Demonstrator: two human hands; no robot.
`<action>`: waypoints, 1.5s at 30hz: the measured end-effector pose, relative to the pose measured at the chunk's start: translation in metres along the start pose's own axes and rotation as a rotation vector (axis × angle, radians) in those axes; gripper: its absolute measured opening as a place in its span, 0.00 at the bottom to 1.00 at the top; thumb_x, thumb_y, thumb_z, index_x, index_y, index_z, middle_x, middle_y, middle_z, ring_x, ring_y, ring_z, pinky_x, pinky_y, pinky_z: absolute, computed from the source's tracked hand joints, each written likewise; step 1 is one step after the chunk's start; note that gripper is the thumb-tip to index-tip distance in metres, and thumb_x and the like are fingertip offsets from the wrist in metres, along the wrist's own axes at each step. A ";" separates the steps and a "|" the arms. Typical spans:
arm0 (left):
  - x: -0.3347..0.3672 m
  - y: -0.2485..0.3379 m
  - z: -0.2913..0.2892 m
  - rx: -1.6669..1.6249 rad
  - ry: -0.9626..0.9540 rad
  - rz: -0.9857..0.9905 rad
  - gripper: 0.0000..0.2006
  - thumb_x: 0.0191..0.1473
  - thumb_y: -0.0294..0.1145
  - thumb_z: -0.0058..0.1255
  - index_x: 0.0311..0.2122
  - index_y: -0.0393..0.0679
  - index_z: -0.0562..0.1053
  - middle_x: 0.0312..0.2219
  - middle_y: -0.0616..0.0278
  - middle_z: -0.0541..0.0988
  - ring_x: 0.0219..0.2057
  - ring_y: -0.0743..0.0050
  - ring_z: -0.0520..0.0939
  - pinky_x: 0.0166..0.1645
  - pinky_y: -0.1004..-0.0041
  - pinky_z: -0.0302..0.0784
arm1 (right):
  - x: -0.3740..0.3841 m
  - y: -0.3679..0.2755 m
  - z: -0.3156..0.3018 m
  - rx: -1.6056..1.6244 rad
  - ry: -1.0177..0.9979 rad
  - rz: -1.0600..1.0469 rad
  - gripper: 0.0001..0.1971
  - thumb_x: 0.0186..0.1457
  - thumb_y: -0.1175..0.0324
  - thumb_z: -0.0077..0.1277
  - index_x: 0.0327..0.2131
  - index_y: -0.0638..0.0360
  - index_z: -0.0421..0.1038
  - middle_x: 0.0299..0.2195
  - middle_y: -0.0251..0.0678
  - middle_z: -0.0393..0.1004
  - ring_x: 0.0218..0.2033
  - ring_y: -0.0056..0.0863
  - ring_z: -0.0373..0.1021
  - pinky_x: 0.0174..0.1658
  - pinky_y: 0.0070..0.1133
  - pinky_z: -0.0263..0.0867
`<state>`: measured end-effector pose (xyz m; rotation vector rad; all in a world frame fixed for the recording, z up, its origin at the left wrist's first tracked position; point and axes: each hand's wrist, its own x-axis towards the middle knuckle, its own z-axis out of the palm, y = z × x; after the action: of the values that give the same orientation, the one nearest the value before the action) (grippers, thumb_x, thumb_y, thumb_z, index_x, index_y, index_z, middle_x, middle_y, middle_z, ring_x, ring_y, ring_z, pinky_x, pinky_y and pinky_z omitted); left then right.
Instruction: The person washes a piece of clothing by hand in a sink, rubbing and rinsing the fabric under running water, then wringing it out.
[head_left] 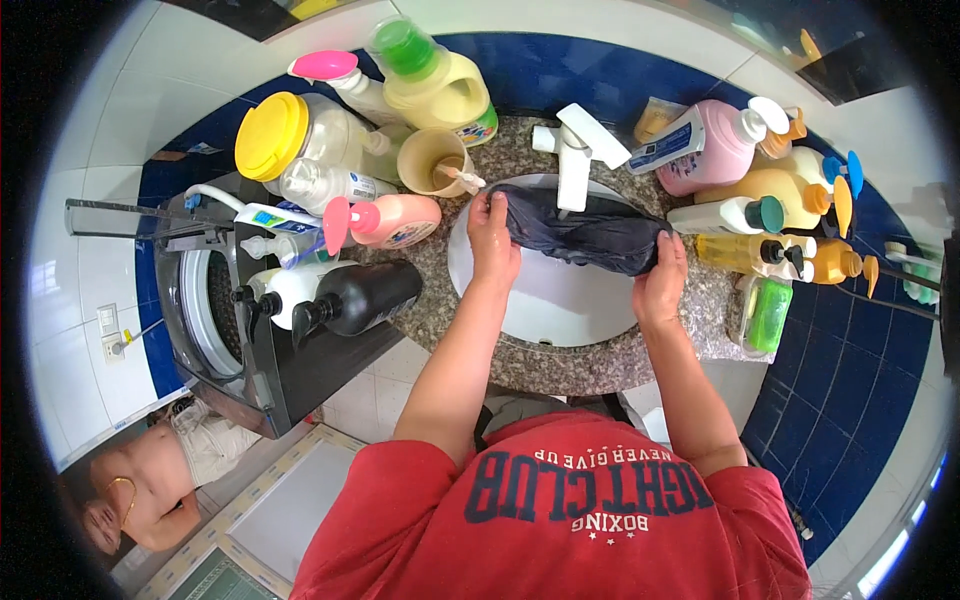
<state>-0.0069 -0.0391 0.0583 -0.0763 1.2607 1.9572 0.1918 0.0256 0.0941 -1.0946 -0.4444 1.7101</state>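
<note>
A dark, bunched cloth (582, 235) stretches between my two hands over the white washbasin (560, 312); I cannot tell what kind of garment or cloth it is. My left hand (494, 242) grips its left end, thumb and fingers closed, near the basin's left rim. At the right rim, my right hand (660, 284) is closed on the other end. The white tap (573, 180) stands at the back of the basin, its spout coming down just in front of the cloth's middle. Whether water runs is not visible.
Around the basin lies a speckled stone counter (540, 375). On the left stand a beige cup (420, 165), a pink pump bottle (400, 220) and a black pump bottle (375, 298). Several bottles and green soap (769, 315) line the right. Another person (155, 465) is at the lower left.
</note>
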 end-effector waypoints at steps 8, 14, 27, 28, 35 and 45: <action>-0.010 -0.001 -0.018 0.190 -0.061 -0.311 0.12 0.57 0.27 0.44 0.45 0.40 0.61 0.34 0.61 0.71 0.33 0.74 0.75 0.34 0.73 0.75 | 0.004 0.025 -0.020 -0.410 0.156 0.454 0.13 0.59 0.69 0.38 0.46 0.62 0.63 0.37 0.34 0.70 0.37 0.25 0.68 0.40 0.23 0.66; -0.069 0.058 0.019 -0.033 -0.246 -0.226 0.14 0.57 0.29 0.44 0.47 0.42 0.60 0.43 0.58 0.71 0.41 0.73 0.73 0.47 0.69 0.71 | -0.025 -0.034 0.018 -0.086 -0.162 0.147 0.12 0.60 0.68 0.37 0.44 0.62 0.64 0.39 0.35 0.71 0.39 0.24 0.69 0.44 0.22 0.66; -0.102 0.019 0.014 0.708 -0.516 0.049 0.14 0.54 0.27 0.45 0.47 0.39 0.65 0.39 0.61 0.72 0.40 0.73 0.72 0.46 0.73 0.68 | -0.009 0.027 -0.038 -1.687 -0.585 -0.283 0.19 0.48 0.65 0.52 0.43 0.63 0.68 0.37 0.49 0.71 0.40 0.45 0.68 0.44 0.30 0.64; -0.110 0.017 0.023 0.863 -0.669 0.177 0.14 0.54 0.27 0.45 0.47 0.39 0.65 0.40 0.61 0.72 0.42 0.71 0.73 0.47 0.72 0.68 | -0.008 0.025 -0.031 -1.618 -0.662 -0.276 0.18 0.49 0.64 0.51 0.42 0.63 0.69 0.36 0.49 0.71 0.40 0.46 0.68 0.43 0.31 0.65; -0.151 0.019 0.054 0.714 -1.019 0.300 0.14 0.47 0.22 0.51 0.41 0.36 0.67 0.36 0.51 0.70 0.39 0.53 0.73 0.45 0.66 0.69 | 0.020 0.049 0.000 -1.075 -0.912 0.019 0.15 0.56 0.59 0.43 0.38 0.60 0.70 0.33 0.42 0.72 0.31 0.39 0.69 0.36 0.29 0.66; -0.104 -0.016 0.003 1.109 -0.529 0.311 0.27 0.35 0.24 0.58 0.45 0.40 0.65 0.38 0.49 0.68 0.39 0.50 0.72 0.45 0.63 0.69 | 0.079 0.075 -0.008 -0.817 -0.949 -0.354 0.18 0.59 0.55 0.37 0.38 0.59 0.68 0.28 0.33 0.70 0.32 0.30 0.68 0.36 0.26 0.65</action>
<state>0.0757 -0.0943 0.0938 1.1515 1.8369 1.1148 0.1511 0.0625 0.0003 -0.5677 -1.9314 1.6502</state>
